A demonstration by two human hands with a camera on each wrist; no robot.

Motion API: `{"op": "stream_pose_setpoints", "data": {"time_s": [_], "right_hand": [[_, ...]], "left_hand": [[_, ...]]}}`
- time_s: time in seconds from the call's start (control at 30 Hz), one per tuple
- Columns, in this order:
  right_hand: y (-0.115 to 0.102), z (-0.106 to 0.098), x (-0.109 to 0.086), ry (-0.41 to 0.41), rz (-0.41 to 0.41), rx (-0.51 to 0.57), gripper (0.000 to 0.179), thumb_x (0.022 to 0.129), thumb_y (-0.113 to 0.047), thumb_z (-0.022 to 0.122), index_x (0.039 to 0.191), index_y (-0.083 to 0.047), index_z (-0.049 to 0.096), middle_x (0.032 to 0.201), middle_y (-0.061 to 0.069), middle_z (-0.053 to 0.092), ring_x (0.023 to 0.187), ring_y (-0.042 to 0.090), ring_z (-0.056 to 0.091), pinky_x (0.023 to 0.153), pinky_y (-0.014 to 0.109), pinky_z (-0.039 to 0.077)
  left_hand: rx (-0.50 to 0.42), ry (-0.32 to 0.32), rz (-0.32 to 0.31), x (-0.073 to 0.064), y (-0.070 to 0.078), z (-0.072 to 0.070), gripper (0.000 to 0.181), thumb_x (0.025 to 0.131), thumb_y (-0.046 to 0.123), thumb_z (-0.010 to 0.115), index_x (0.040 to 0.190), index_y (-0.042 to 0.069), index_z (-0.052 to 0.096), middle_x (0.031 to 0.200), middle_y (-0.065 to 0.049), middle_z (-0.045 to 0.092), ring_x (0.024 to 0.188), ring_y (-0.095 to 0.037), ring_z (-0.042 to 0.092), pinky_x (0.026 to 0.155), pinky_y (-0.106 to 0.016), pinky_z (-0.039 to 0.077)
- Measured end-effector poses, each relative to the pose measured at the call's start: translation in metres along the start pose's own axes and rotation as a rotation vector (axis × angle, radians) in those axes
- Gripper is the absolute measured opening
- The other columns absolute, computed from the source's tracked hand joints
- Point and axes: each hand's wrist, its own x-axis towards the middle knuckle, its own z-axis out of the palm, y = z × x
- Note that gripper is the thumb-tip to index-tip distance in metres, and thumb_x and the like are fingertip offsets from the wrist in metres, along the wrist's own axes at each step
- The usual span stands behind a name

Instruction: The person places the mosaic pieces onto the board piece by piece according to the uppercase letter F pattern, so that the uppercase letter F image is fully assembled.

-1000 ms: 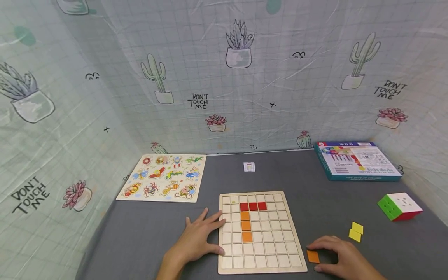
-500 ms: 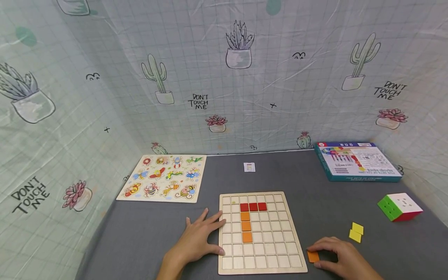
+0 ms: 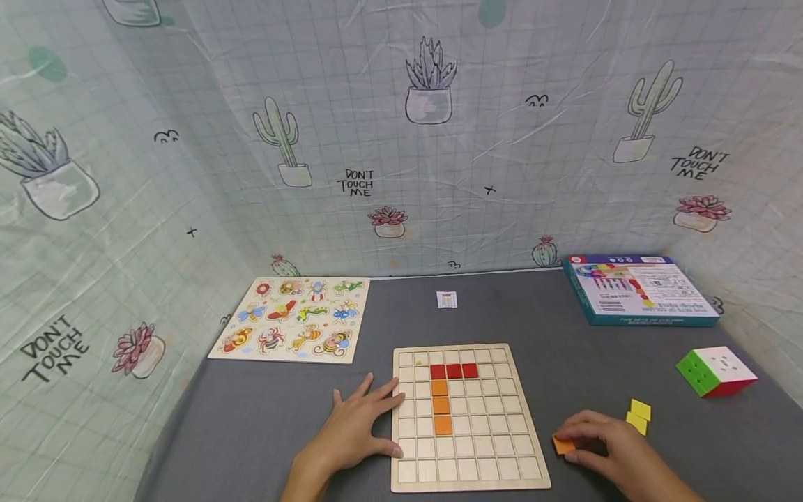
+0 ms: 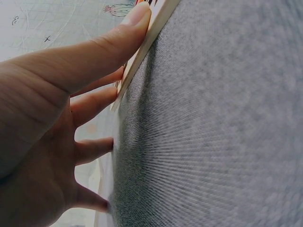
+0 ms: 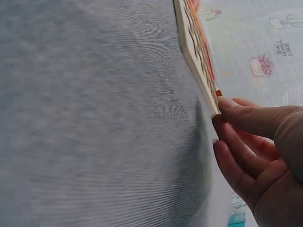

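Note:
My left hand (image 3: 353, 430) rests at the left edge of a wooden grid board (image 3: 489, 466), its fingers spread and the thumb and two fingertips touching the rim. Three red tiles (image 3: 454, 371) form a row on the board. Three orange tiles (image 3: 442, 406) run down in a column below the leftmost red one. To the right of the board my right hand (image 3: 605, 446) pinches a loose orange tile (image 3: 562, 445) between thumb and fingers, and the tile looks tilted. In the right wrist view only a small corner of this tile (image 5: 218, 92) shows past the thumb.
Two yellow tiles (image 3: 638, 416) lie just beyond the right hand. A puzzle cube (image 3: 716, 371) and a flat game box (image 3: 640, 293) are farther right. An insect picture board (image 3: 291, 321) lies at the back left. A small printed card (image 3: 447, 300) is behind the grid board.
The right hand has closed its thumb and fingers on the orange tile and shifted it slightly away from me, tilting it off the table. The left hand and the board have stayed put.

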Motion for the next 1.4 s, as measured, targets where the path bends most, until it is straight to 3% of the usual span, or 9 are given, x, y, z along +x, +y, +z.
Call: {"op": "stream_pose_setpoints", "data": {"time_s": [0.17, 0.27, 0.4, 0.7, 0.87, 1.13, 1.4], "right_hand": [[-0.01, 0.0, 0.006, 0.102, -0.04, -0.048, 0.019, 0.085, -0.029, 0.081, 0.104, -0.025, 0.08, 0.105, -0.007, 0.072, 0.093, -0.012, 0.059, 0.074, 0.016, 0.055], [-0.018, 0.001, 0.011, 0.109, -0.035, -0.023, 0.02, 0.085, -0.029, 0.081, 0.105, -0.024, 0.08, 0.107, -0.005, 0.074, 0.094, -0.012, 0.06, 0.074, 0.017, 0.057], [-0.028, 0.005, 0.02, 0.106, -0.063, 0.051, 0.021, 0.087, -0.027, 0.08, 0.107, -0.02, 0.08, 0.108, -0.001, 0.075, 0.093, -0.012, 0.061, 0.072, 0.017, 0.058], [-0.05, 0.025, 0.043, 0.105, -0.224, 0.163, 0.017, 0.088, -0.021, 0.079, 0.101, -0.01, 0.08, 0.102, 0.006, 0.075, 0.078, -0.009, 0.059, 0.06, 0.019, 0.054], [-0.064, 0.038, 0.055, 0.089, -0.252, 0.188, 0.017, 0.086, -0.022, 0.082, 0.099, -0.011, 0.081, 0.1, 0.005, 0.075, 0.077, -0.009, 0.06, 0.061, 0.019, 0.055], [-0.084, 0.059, 0.067, 0.01, -0.249, 0.243, 0.014, 0.088, -0.017, 0.079, 0.101, -0.011, 0.082, 0.105, 0.003, 0.077, 0.09, -0.004, 0.067, 0.067, 0.019, 0.058], [-0.097, 0.073, 0.075, 0.048, -0.25, 0.224, 0.014, 0.085, -0.016, 0.083, 0.097, -0.01, 0.082, 0.102, 0.002, 0.076, 0.087, 0.0, 0.067, 0.067, 0.018, 0.058]], "left_hand": [[-0.009, -0.004, 0.002, 0.0, 0.0, 0.0, 0.085, 0.068, 0.054, 0.086, 0.144, 0.026, 0.061, 0.162, 0.003, 0.046, 0.154, -0.047, 0.031, 0.096, -0.095, 0.014], [-0.014, -0.004, 0.004, 0.0, 0.0, 0.0, 0.085, 0.068, 0.054, 0.086, 0.144, 0.025, 0.061, 0.162, 0.003, 0.046, 0.153, -0.047, 0.031, 0.095, -0.095, 0.014], [-0.01, -0.002, 0.006, 0.0, 0.0, 0.001, 0.085, 0.068, 0.054, 0.087, 0.144, 0.026, 0.061, 0.161, 0.003, 0.046, 0.153, -0.047, 0.031, 0.095, -0.095, 0.015], [-0.02, -0.008, 0.008, 0.001, 0.0, 0.001, 0.085, 0.069, 0.053, 0.087, 0.145, 0.025, 0.06, 0.161, 0.002, 0.046, 0.153, -0.048, 0.03, 0.095, -0.095, 0.015], [-0.008, 0.006, 0.011, 0.001, -0.001, 0.0, 0.085, 0.068, 0.052, 0.087, 0.144, 0.025, 0.061, 0.161, 0.002, 0.047, 0.153, -0.048, 0.031, 0.096, -0.095, 0.015], [0.015, 0.013, 0.006, 0.001, -0.002, 0.002, 0.085, 0.067, 0.053, 0.088, 0.143, 0.026, 0.061, 0.16, 0.003, 0.049, 0.153, -0.047, 0.032, 0.096, -0.095, 0.017], [0.013, 0.018, -0.002, 0.001, -0.002, 0.001, 0.084, 0.067, 0.053, 0.088, 0.143, 0.026, 0.062, 0.16, 0.002, 0.049, 0.153, -0.047, 0.032, 0.097, -0.094, 0.017]]}}
